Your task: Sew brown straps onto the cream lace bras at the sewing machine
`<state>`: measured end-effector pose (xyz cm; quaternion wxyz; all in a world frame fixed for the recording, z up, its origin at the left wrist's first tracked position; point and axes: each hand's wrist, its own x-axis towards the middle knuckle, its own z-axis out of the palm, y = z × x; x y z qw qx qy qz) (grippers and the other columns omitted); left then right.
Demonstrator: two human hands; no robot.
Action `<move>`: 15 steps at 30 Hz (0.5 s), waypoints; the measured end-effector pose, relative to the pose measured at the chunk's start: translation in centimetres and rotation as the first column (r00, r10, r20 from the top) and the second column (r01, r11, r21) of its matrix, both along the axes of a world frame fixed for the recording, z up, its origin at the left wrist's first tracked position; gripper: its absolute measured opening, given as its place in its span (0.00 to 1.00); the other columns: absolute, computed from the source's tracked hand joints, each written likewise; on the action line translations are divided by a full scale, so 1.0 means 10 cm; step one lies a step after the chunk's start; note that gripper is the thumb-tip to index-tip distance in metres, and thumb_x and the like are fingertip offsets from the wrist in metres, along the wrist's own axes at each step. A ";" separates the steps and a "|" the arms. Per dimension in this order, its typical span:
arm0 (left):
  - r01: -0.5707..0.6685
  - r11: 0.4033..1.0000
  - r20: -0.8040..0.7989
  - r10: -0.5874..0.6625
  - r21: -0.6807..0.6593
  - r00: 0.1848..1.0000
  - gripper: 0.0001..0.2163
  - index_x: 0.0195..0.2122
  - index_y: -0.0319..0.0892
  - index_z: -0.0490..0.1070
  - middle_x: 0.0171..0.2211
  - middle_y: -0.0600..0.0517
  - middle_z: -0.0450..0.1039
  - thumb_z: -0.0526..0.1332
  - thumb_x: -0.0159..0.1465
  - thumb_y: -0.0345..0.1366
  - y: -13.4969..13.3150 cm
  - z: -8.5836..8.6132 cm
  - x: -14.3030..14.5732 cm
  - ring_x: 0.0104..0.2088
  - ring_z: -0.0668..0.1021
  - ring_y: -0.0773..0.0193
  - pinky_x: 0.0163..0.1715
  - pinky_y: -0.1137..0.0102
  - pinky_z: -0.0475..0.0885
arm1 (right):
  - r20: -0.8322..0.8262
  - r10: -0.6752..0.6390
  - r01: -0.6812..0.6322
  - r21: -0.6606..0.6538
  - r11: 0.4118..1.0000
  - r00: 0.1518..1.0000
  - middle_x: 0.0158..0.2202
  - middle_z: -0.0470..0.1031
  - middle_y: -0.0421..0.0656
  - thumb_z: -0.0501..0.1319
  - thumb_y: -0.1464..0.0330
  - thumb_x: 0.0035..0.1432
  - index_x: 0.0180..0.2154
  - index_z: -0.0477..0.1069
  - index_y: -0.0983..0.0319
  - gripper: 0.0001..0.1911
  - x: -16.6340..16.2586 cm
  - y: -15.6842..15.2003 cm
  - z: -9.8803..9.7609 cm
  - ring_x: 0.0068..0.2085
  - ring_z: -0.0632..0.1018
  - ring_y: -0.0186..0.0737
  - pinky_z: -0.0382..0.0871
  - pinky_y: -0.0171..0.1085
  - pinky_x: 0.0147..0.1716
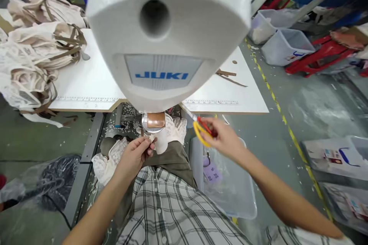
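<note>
My left hand [139,151] is closed in a pinch on the edge of a white lace bra [176,130], just below the sewing machine head [155,42]. A short brown strap end shows at its fingertips. The bra lies across my lap, with another lace part [113,157] left of my wrist. Out to the right, my right hand [222,134] grips scissors [202,128] with red and yellow handles. Their blades point up and left toward the table edge, apart from the bra. The machine head hides the needle area.
A pile of cream bras with brown straps [43,53] lies on the left of the white table [86,80]. Brown strap scraps [227,73] lie on its right side. A clear plastic bin [238,195] stands beside my lap. More bins and red stools [322,55] stand at right.
</note>
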<state>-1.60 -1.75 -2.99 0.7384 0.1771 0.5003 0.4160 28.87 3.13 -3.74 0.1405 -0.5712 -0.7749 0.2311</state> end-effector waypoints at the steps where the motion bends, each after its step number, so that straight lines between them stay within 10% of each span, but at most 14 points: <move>1: -0.003 1.000 0.005 0.003 -0.003 1.000 0.16 0.33 0.36 0.74 0.26 0.54 0.68 0.72 0.53 0.43 0.00 -0.01 0.00 0.24 0.66 0.74 0.26 0.76 0.63 | -0.044 0.074 -0.076 -0.046 0.996 0.996 0.45 0.73 0.50 0.62 0.64 0.58 0.53 0.66 0.59 0.21 -0.06 -0.21 0.03 0.37 0.75 0.43 0.70 0.40 0.33; 6: -0.017 0.999 -0.086 0.020 0.041 0.996 0.16 0.30 0.37 0.73 0.25 0.55 0.67 0.71 0.53 0.45 -0.01 -0.04 0.04 0.24 0.65 0.73 0.25 0.76 0.62 | -0.112 0.188 -0.194 -0.044 0.980 0.976 0.50 0.72 0.49 0.62 0.62 0.59 0.51 0.67 0.57 0.18 -0.42 -0.72 0.12 0.43 0.77 0.46 0.74 0.45 0.37; 15: 0.106 0.988 -0.323 -0.065 0.111 0.944 0.13 0.29 0.39 0.71 0.27 0.53 0.70 0.64 0.59 0.45 -0.08 -0.07 0.01 0.26 0.67 0.70 0.27 0.74 0.63 | -0.113 0.261 -0.272 -0.097 0.957 0.959 0.50 0.73 0.48 0.61 0.61 0.62 0.52 0.67 0.58 0.18 -0.75 -0.54 0.07 0.44 0.77 0.46 0.74 0.44 0.39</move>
